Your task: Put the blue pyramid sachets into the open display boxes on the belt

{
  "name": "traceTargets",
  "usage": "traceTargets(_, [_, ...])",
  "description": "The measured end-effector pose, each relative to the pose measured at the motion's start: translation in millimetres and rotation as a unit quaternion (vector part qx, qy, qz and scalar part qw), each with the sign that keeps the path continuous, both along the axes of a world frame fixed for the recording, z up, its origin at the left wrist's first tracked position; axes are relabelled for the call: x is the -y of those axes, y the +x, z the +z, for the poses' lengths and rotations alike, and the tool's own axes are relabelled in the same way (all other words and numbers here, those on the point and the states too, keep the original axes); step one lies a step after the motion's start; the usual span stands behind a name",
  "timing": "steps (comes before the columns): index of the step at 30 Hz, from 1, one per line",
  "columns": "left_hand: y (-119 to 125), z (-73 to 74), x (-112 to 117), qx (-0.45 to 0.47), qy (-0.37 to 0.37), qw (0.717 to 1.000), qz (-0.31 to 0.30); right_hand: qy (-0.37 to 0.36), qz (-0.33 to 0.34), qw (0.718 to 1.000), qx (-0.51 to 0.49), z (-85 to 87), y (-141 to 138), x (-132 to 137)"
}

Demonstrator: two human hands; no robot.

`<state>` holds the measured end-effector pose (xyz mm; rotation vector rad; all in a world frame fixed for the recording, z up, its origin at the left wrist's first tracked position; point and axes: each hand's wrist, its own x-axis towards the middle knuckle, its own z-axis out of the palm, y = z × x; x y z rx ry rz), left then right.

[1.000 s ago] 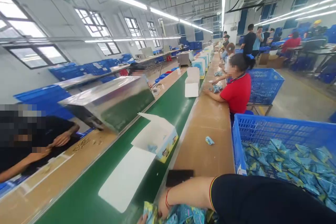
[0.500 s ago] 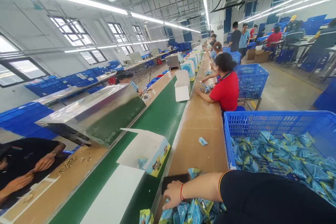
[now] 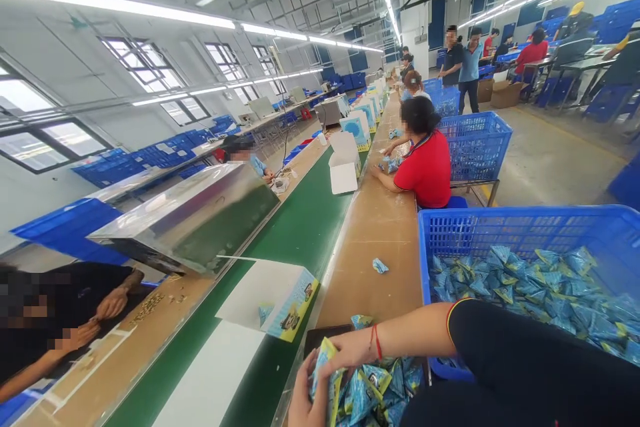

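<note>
My right hand point(image 3: 349, 349), with a red string at its wrist, reaches in from the right. Its fingers press on a blue-and-yellow triangular snack packet point(image 3: 327, 373). My left hand point(image 3: 303, 397) shows at the bottom edge, its fingers curled round the same packet's left side. Under and beside the right hand lies a pile of similar packets point(image 3: 370, 387). A dark flat object point(image 3: 320, 335) lies behind the hands, partly hidden. Left of them, an open white carton point(image 3: 265, 287) with a printed side stands on the green conveyor belt point(image 3: 280, 233), one packet inside it.
A blue crate point(image 3: 530, 217) full of packets stands to my right. One loose packet point(image 3: 380, 265) lies on the brown tabletop point(image 3: 385, 230). Ahead sits a co-worker in red point(image 3: 425, 167). Across the belt are a metal housing point(image 3: 200, 213) and a co-worker's hands point(image 3: 113, 303).
My right hand has lifted from the pile and now touches a packet. My left hand has come into view at the bottom, gripping that packet. The view has shifted slightly.
</note>
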<state>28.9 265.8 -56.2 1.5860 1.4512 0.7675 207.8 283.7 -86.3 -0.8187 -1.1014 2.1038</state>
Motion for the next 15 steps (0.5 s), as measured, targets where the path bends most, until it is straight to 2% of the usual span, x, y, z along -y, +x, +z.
traceTargets(2, [14.7, -0.3, 7.4, 0.025, -0.014, 1.000, 0.011, -0.048, -0.060, 0.997, -0.008, 4.8, 17.8, 9.5])
traceTargets(4, [28.1, -2.2, 15.1, 0.054, -0.034, 0.997, 0.040, -0.119, -0.084, 0.987, -0.065, 10.5, 36.3, 19.6])
traceTargets(6, [43.6, -4.3, 24.7, 0.075, -0.031, 0.993, 0.083, -0.166, -0.063, 0.973, -0.148, 14.4, 52.4, 31.2])
traceTargets(8, [61.8, -7.1, 36.2, 0.080, -0.013, 0.991, 0.111, -0.179, -0.032, 0.963, -0.201, 14.6, 63.3, 43.1])
traceTargets(12, [92.1, -15.4, 55.5, 0.074, 0.008, 0.992, 0.104, -0.214, -0.011, 0.958, -0.189, 5.4, 69.0, 60.9])
traceTargets(15, [94.3, -24.5, 58.1, 0.044, 0.007, 0.992, 0.115, -0.210, 0.008, 0.960, -0.184, -4.2, 67.5, 70.2])
